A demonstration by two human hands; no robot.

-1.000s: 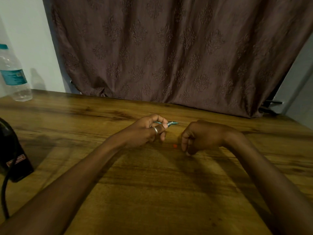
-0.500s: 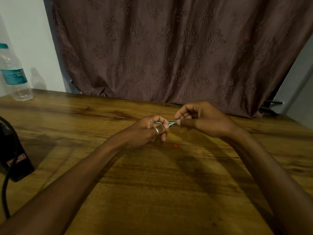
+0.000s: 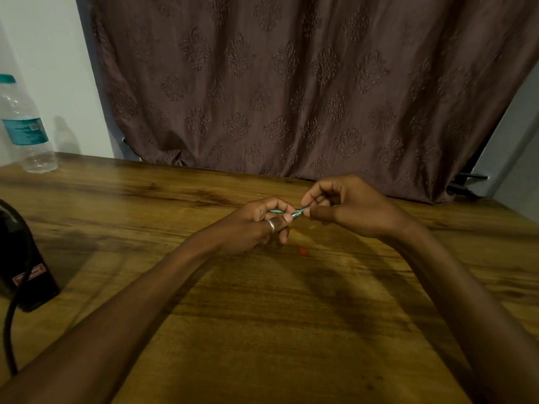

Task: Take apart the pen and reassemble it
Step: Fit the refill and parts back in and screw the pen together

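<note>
A slim teal and silver pen (image 3: 298, 212) is held just above the wooden table (image 3: 262, 316), near its far middle. My left hand (image 3: 256, 223), with a ring on one finger, is closed around the pen's barrel, most of which is hidden in the fist. My right hand (image 3: 347, 205) pinches the pen's silver tip end between thumb and fingers. A tiny red piece (image 3: 303, 251) lies on the table just below the hands.
A clear plastic water bottle (image 3: 24, 129) with a teal label stands at the far left corner. A black device with a cable (image 3: 20, 266) sits at the left edge. A brown patterned curtain (image 3: 291, 83) hangs behind the table.
My right hand has lifted off the table near the red piece and come up to grip the pen's tip. My left hand has kept the pen in place.
</note>
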